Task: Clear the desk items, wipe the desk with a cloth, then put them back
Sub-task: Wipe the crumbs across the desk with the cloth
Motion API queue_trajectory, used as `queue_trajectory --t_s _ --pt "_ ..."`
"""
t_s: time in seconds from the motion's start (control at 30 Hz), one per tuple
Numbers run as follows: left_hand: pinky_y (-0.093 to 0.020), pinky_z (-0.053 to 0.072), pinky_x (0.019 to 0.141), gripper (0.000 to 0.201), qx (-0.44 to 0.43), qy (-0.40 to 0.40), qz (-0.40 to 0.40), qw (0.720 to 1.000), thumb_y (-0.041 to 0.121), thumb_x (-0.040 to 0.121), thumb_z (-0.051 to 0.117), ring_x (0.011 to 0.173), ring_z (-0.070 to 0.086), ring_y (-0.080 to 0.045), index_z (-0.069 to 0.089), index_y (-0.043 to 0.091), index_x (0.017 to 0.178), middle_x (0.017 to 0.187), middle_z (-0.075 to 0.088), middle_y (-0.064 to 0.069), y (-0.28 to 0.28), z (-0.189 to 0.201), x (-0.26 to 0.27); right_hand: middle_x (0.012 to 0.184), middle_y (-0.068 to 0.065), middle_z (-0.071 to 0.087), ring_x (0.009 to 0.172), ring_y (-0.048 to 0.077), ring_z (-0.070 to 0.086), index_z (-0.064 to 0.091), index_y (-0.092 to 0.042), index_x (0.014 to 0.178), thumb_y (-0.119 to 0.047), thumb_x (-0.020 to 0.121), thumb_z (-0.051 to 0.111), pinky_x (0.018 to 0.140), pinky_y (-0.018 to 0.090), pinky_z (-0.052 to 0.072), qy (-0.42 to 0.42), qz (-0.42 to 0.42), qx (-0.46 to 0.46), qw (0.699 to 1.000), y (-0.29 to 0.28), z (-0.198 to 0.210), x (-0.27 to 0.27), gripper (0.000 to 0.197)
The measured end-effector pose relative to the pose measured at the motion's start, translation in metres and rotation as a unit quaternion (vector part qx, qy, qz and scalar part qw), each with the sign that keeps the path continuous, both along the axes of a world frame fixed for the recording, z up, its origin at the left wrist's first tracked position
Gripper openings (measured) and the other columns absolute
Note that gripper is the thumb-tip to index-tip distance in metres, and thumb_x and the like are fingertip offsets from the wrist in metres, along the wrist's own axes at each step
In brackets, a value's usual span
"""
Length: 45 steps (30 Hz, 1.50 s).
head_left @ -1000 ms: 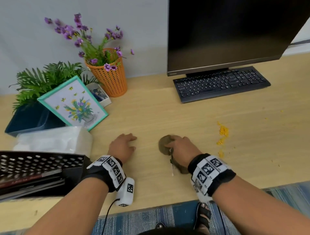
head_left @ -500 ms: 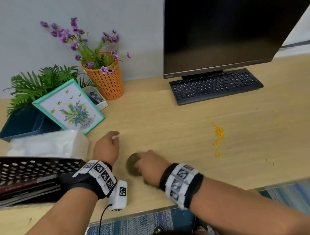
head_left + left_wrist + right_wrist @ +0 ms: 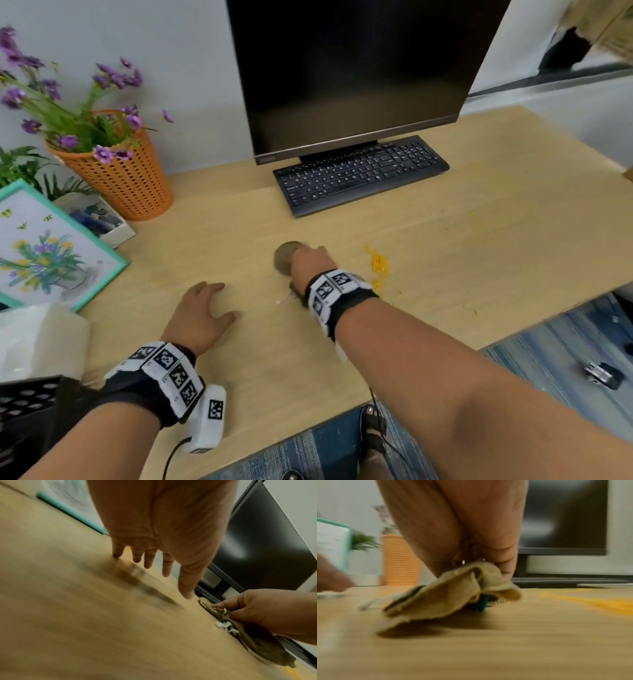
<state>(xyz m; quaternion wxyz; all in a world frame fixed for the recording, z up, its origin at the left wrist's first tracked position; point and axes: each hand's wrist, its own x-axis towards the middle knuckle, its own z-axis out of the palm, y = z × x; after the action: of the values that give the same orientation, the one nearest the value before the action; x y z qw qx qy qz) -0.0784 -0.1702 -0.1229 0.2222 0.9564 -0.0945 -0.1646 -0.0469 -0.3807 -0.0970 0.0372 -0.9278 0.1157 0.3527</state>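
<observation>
Head view: two hands on one desk (image 3: 479,212). Left hand (image 3: 198,317) flat, fingers relaxed and spread, holding nothing. Right hand (image 3: 310,265) curled over one brown cloth (image 3: 284,257) mid-desk, pressing it down; cloth mostly hidden beneath the hand, its long axis running from the near edge toward the monitor (image 3: 346,72). One yellow crumb patch (image 3: 378,265) just right of that hand (smaller specks farther right). One keyboard (image 3: 359,173), one orange flower basket (image 3: 126,181), one framed picture (image 3: 44,250) cut off at the left edge.

Left wrist view: left fingers (image 3: 149,559) straight, tips touching the desk (image 3: 85,615); right hand (image 3: 264,609) pinching the bunched cloth (image 3: 254,639), lying long and flat on the wood. Much motion blur.

Right wrist view: right hand (image 3: 467,524) gripping the cloth (image 3: 447,593) from above, folds trailing toward the camera; something blue under it, too blurred to identify. Crumbs (image 3: 599,601) at right.
</observation>
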Motion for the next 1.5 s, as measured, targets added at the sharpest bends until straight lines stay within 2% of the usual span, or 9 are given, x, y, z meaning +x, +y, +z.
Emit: queue_trajectory --t_s 0.13,0.3,0.53,0.7,0.8,1.07,1.2,1.37,1.5 --pt "-0.056 0.006 0.114 0.101 0.165 0.059 -0.073 0.982 0.07 0.074 0.057 0.146 -0.011 -0.03 -0.001 0.038 0.149 0.158 -0.014 -0.008 -0.024 -0.008 -0.008 0.151 0.003 0.033 0.137 0.026 0.034 0.033 -0.024 0.145 -0.039 0.084 0.066 0.109 0.04 0.027 0.007 0.012 -0.083 0.996 -0.056 0.001 -0.011 0.07" --pt "-0.058 0.004 0.114 0.104 0.199 0.075 -0.089 0.973 0.074 0.074 0.053 0.144 -0.018 -0.031 -0.014 0.04 0.147 0.155 -0.026 -0.009 -0.024 -0.01 -0.008 0.15 0.009 0.033 0.137 0.026 0.034 0.031 -0.012 0.144 -0.026 0.094 0.055 0.113 0.036 0.026 0.0 -0.118 -0.082 0.99 -0.104 0.03 -0.036 0.057" --pt "-0.056 0.017 0.114 0.106 0.3 0.1 -0.105 0.943 0.071 0.078 0.051 0.143 -0.007 -0.042 -0.019 0.032 0.148 0.154 -0.019 -0.019 -0.041 0.001 -0.002 0.129 0.012 0.051 0.115 0.031 0.047 0.053 -0.008 0.13 -0.015 0.092 0.051 0.098 0.038 0.045 -0.193 -0.082 0.034 0.977 -0.044 0.034 -0.101 0.039" --pt "-0.049 0.035 0.108 0.121 0.346 0.13 -0.086 0.925 0.062 0.068 0.072 0.136 0.027 -0.043 -0.004 0.018 0.151 0.151 0.009 -0.027 -0.072 0.012 0.015 0.142 0.011 0.039 0.12 0.034 0.037 0.058 -0.013 0.127 -0.005 0.09 0.05 0.093 0.042 0.045 -0.183 0.045 0.077 0.979 -0.005 0.009 -0.141 0.038" --pt "-0.047 0.037 0.107 0.115 0.36 0.138 -0.079 0.919 0.053 0.068 0.077 0.135 0.031 -0.041 0.007 0.009 0.147 0.149 0.017 -0.029 -0.084 0.015 0.015 0.148 0.006 0.034 0.121 0.034 0.036 0.056 -0.016 0.13 -0.005 0.09 0.049 0.089 0.041 0.043 -0.207 0.057 0.083 0.973 -0.017 -0.002 -0.151 0.042" --pt "-0.05 0.04 0.103 0.118 0.338 0.119 -0.075 0.931 0.054 0.065 0.079 0.13 0.036 -0.044 0.004 0.017 0.148 0.148 0.019 -0.025 -0.073 0.006 0.014 0.136 0.008 0.049 0.122 0.03 0.042 0.055 -0.022 0.129 -0.008 0.087 0.057 0.1 0.036 0.042 -0.221 -0.109 0.047 0.968 -0.11 -0.006 -0.136 0.044" --pt "-0.051 0.039 0.104 0.121 0.339 0.118 -0.075 0.93 0.056 0.065 0.078 0.131 0.034 -0.043 -0.001 0.02 0.149 0.149 0.015 -0.025 -0.073 0.005 0.013 0.151 0.014 0.027 0.137 0.032 0.03 0.031 -0.015 0.146 -0.023 0.086 0.066 0.109 0.042 0.036 -0.086 -0.196 -0.019 0.977 -0.142 0.008 -0.11 0.07" --pt "-0.05 0.035 0.108 0.118 0.363 0.12 -0.076 0.921 0.053 0.073 0.073 0.136 0.028 -0.044 -0.009 0.015 0.15 0.151 0.007 -0.028 -0.079 0.009 0.011 0.139 0.001 0.046 0.111 0.028 0.042 0.056 -0.021 0.128 -0.008 0.088 0.057 0.088 0.035 0.043 -0.266 -0.024 0.032 0.963 -0.084 0.013 -0.144 0.042" --pt "-0.048 0.033 0.11 0.117 0.376 0.113 -0.078 0.916 0.054 0.075 0.07 0.137 0.027 -0.043 -0.01 0.012 0.15 0.151 0.006 -0.031 -0.081 0.013 0.008 0.146 0.006 0.039 0.115 0.034 0.039 0.062 -0.023 0.123 -0.012 0.089 0.055 0.088 0.043 0.044 -0.268 0.03 0.073 0.96 -0.044 -0.019 -0.177 0.036"
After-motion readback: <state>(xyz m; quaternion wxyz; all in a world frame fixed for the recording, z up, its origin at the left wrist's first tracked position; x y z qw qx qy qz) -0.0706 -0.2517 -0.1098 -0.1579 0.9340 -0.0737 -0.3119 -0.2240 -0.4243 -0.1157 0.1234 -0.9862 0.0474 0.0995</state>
